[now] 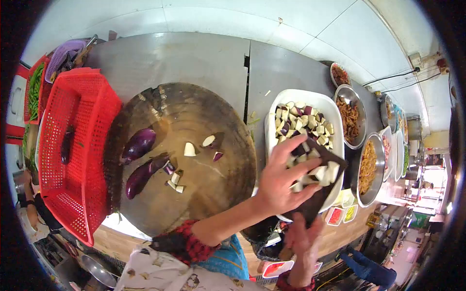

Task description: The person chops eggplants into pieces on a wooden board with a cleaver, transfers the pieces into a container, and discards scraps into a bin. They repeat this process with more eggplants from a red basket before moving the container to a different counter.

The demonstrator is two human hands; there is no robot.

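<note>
Steel worktop [204, 58]: grey, runs along a pale tiled wall [233, 17]; a dark seam [247, 62] crosses it.
Chopping block [204, 116]: round, wooden, stained, cracked at its far rim; lies left of the seam.
Red basket [99, 140]: perforated plastic, just beside the block on the left; one long dark eggplant [66, 145] lies inside.
White tray [271, 126]: right of the block; holds diced eggplant [315, 121], cubes showing pale flesh and purple skin.
Metal bowls [361, 123]: right of the tray; one holds dark brown food [347, 119], the nearer one shredded yellow-brown food [367, 167].
Cleaver [313, 203]: broad dark blade, held above the near part of the tray; pale eggplant chunks [332, 170] lie against it, somewhat blurred.
Left hand [284, 182]: fingers spread and extended over the chunks and blade; cannot tell how firmly the fingertips press.
Right hand [302, 237]: gripping the cleaver at its handle end, below the tray's near edge; outline blurred.
Purple eggplants [139, 145]: two, glossy, side by side on the block's left part; the nearer one has a cut end.
Small containers [333, 224]: red and yellow-green contents, near the lower bowl.
Loose pieces [190, 149]: on the block; some scattered near its middle, several clustered beside the cut end.
</note>
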